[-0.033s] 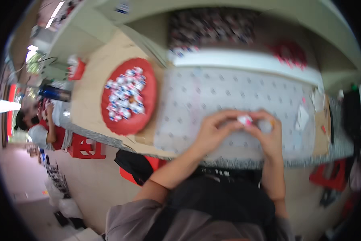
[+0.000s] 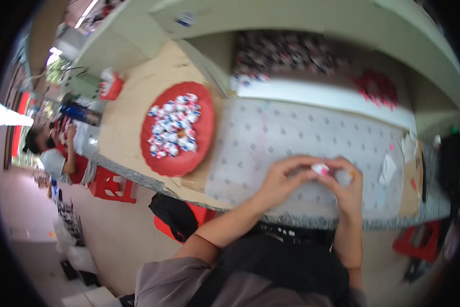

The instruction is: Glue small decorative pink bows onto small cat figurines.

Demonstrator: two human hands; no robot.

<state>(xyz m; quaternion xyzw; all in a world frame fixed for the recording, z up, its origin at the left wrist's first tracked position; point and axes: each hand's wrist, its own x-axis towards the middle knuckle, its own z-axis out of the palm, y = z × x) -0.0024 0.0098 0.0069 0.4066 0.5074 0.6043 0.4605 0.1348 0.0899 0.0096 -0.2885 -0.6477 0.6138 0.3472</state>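
White-and-pink piece (image 2: 320, 169) held in the narrow fingertip grip of left hand (image 2: 282, 182) and right hand (image 2: 348, 193), over the dotted sheet (image 2: 278, 138) on the surface (image 2: 125, 117); off to the left, red plate (image 2: 205, 140) with a pile of small white, blue and pink pieces (image 2: 173, 124).

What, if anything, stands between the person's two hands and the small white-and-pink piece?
Nothing visible does: the left hand and the right hand hold the small white-and-pink piece between them. The red plate stands clear of them, off to the left.
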